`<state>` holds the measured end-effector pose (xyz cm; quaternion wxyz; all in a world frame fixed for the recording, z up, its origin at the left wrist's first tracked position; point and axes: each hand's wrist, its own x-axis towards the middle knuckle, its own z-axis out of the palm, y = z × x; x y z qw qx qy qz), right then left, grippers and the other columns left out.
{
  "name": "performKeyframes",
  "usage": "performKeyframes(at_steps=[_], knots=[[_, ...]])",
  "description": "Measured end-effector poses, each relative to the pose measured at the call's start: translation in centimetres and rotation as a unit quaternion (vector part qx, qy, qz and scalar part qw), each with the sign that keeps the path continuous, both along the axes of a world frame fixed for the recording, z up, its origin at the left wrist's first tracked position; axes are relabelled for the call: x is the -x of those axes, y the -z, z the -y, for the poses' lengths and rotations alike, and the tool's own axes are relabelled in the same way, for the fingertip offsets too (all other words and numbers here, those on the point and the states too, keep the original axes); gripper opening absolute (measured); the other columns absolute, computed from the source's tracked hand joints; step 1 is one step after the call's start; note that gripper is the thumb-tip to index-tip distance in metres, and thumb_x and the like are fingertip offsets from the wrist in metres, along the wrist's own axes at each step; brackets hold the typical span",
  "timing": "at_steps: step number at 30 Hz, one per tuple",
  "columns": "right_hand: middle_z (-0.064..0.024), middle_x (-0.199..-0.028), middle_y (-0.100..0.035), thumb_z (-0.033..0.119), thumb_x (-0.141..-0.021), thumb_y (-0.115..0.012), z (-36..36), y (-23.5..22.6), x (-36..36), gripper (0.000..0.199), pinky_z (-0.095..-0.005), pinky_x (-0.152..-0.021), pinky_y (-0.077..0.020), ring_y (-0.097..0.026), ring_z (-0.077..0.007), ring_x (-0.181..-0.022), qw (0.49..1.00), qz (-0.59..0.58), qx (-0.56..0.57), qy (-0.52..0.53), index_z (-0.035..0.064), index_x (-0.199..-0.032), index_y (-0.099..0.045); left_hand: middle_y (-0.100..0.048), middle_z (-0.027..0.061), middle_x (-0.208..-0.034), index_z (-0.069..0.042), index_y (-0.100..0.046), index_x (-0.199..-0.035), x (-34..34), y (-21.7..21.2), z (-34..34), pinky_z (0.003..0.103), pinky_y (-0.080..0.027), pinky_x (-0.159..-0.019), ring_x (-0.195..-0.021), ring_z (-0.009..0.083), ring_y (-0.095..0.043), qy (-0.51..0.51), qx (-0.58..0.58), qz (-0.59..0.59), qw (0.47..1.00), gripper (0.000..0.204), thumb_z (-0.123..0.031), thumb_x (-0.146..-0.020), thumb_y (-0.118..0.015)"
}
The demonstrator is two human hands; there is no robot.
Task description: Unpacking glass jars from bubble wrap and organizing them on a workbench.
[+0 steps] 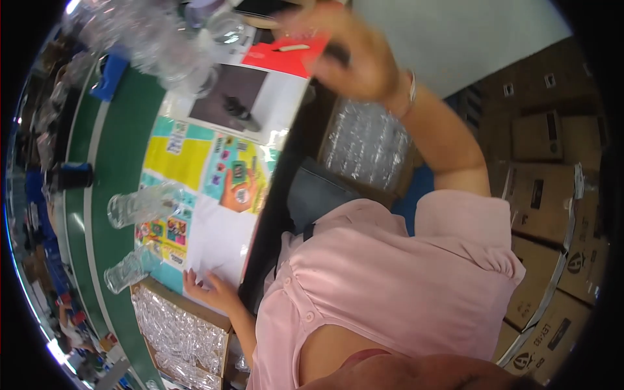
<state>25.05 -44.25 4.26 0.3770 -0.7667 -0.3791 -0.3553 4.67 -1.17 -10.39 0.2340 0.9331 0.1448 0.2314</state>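
My left hand (pixel 209 290) lies flat with fingers apart on a white sheet (pixel 218 244) at the table's near edge, holding nothing. My right hand (pixel 348 55) is raised at the far end of the table, blurred, over a red sheet (pixel 289 58) with a small pale stick (pixel 292 47) on it. A dark shape shows at its fingers; I cannot tell whether it is gripped. Two clear plastic glasses (pixel 143 205) (pixel 127 270) lie on the green belt (pixel 114 156) to the left of the sheets.
A cardboard box of clear plastic pieces (pixel 179 331) sits beside my left hand. Another tray of clear pieces (pixel 367 143) is below the table edge. Colourful printed sheets (pixel 195 162) cover the table. Brown cartons (pixel 552 195) are stacked at right. A heap of clear plastic (pixel 149 32) lies far left.
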Motion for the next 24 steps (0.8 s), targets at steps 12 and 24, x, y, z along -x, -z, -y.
performKeyframes(at_steps=[12,24], knots=[[-0.0167,-0.091,-0.065,0.030,-0.089,-0.052,14.3,57.8,25.6,0.036,-0.0372,-0.079,-0.0495,-0.063,-0.0293,-0.088,0.529,-0.771,-0.073,0.348,-0.0006,-0.104,-0.062,-0.060,0.0133,-0.104,-0.001,-0.060,-0.098,-7.9,0.7,21.4,0.033,-0.047,-0.082,-0.094,0.0264,-0.059,0.511,0.161,-0.222,0.815,0.020,0.004,-0.079,-0.060],[-0.0306,-0.128,-0.047,0.059,-0.070,-0.067,7.2,63.4,18.9,0.095,-0.0385,-0.103,-0.0354,-0.044,-0.0394,-0.122,0.401,-0.825,-0.042,0.395,-0.0128,-0.127,-0.041,-0.057,0.0039,-0.108,-0.002,-0.055,-0.114,-10.1,7.4,27.9,0.024,-0.042,-0.087,-0.097,0.0121,-0.055,0.323,0.384,-0.613,0.610,0.027,-0.002,-0.088,-0.059]])
